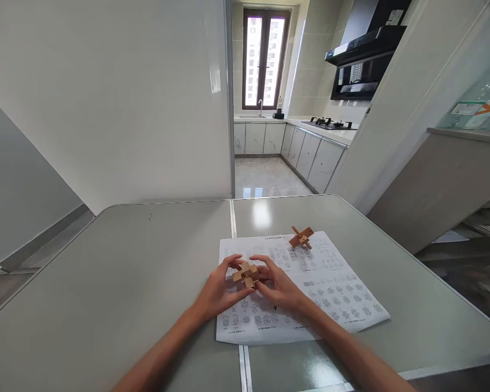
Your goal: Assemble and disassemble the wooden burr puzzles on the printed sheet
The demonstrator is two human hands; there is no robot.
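Observation:
A light wooden burr puzzle (247, 274) of interlocking blocks is held between my two hands, just above a printed sheet. My left hand (220, 287) grips it from the left, with the thumb beneath and the fingers curled behind. From the right, my right hand (278, 283) pinches it, its index finger arched over the top. Under both hands lies the large white instruction sheet (335, 283), printed with rows of small diagrams. A second, darker wooden puzzle (301, 237) with crossing pieces rests near the sheet's far right part.
The grey table (106, 294) has a metal seam (244, 365) running through its middle. A white wall panel (147, 98) stands behind it on the left. Plastic bottles (479, 103) sit on a ledge at the right. Through the doorway is a kitchen with a gas stove (329, 124).

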